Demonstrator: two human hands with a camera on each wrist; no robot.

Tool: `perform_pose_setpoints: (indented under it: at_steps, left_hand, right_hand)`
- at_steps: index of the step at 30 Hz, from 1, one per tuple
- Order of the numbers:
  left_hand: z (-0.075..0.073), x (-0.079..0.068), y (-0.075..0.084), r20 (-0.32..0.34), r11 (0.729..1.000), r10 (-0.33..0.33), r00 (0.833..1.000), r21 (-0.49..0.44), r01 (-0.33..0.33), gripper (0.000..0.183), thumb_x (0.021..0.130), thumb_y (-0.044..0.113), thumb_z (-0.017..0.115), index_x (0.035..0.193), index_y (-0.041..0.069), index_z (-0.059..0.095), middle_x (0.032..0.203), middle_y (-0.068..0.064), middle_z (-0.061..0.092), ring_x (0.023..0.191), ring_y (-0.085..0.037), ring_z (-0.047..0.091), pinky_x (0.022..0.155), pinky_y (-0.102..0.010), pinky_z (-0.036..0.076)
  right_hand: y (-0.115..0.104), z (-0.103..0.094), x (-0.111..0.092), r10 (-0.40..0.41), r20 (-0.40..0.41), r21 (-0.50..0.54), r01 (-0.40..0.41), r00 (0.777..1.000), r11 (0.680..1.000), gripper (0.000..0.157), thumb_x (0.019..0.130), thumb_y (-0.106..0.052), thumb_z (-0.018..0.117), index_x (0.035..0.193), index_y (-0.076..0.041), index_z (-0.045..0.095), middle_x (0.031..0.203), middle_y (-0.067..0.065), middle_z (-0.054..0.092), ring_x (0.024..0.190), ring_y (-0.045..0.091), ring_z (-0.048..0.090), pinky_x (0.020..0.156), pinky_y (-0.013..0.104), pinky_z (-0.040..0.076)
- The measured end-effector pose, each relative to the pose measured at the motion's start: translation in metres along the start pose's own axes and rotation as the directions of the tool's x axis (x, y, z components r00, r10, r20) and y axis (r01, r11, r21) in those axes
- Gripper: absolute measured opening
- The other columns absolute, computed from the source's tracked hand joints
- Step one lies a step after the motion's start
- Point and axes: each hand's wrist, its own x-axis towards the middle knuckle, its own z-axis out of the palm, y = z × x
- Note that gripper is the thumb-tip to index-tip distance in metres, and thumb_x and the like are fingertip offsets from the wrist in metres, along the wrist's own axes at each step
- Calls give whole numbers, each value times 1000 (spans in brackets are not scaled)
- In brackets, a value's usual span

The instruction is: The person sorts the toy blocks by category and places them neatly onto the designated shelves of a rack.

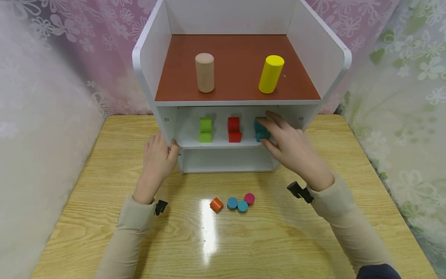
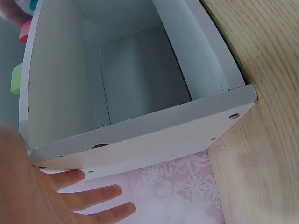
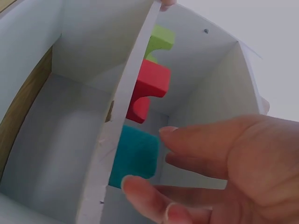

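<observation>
My right hand [image 1: 290,145] has its fingers and thumb around a teal block [image 3: 134,154] at the right of the white cabinet's [image 1: 226,147] middle shelf. In the right wrist view, fingertips meet the block's edges. To its left stand a red block [image 1: 234,130] and a light green block [image 1: 205,130], both with a curved cutout. My left hand [image 1: 158,159] holds the cabinet's left side panel. Its thumb lies at the front edge and its fingers stretch along the outside in the left wrist view, where the thumb is hidden.
On the brown top surface [image 1: 237,69] stand a plain wooden cylinder [image 1: 204,73] and a yellow cylinder [image 1: 271,74]. An orange piece [image 1: 216,205], two blue discs [image 1: 232,203] and a pink disc [image 1: 249,198] lie on the wooden table [image 1: 265,240]. Floral curtains hang around.
</observation>
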Motion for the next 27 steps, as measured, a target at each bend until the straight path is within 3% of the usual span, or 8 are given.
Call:
perform_pose_setpoints:
  at_steps: [6,11,19,27]
  left_hand:
    - [0,0,0,1,1000,0,1000,6,0,47,100,29,34,138,3,42,123,-21,54,120,-45,45,98,-61,32]
    - [-1,0,0,12,1000,-4,1000,5,4,48,100,29,33,140,3,41,125,-21,53,122,-46,44,98,-61,31]
    - [1,0,-1,-1,1000,-3,1000,-2,3,47,100,29,34,138,3,43,123,-21,54,121,-45,44,98,-61,31]
    - [3,0,-2,2,1000,-7,1000,2,7,49,100,31,34,140,4,42,126,-21,53,121,-44,44,97,-60,32]
  right_hand:
    - [-9,-5,-7,-21,-89,-26,19,996,999,46,88,-17,74,130,-8,60,139,18,53,49,16,48,43,31,39]
    - [-18,-7,-14,-51,-153,-43,45,987,998,41,87,-19,75,125,-8,63,133,16,56,46,12,44,40,28,33]
    - [-25,-7,-22,-123,-263,-6,125,957,992,32,86,-16,75,115,-7,69,124,12,63,56,13,59,43,27,40]
    - [-35,0,-32,-193,-343,25,215,919,976,28,82,-12,76,109,-8,72,114,7,68,61,12,60,46,25,44]
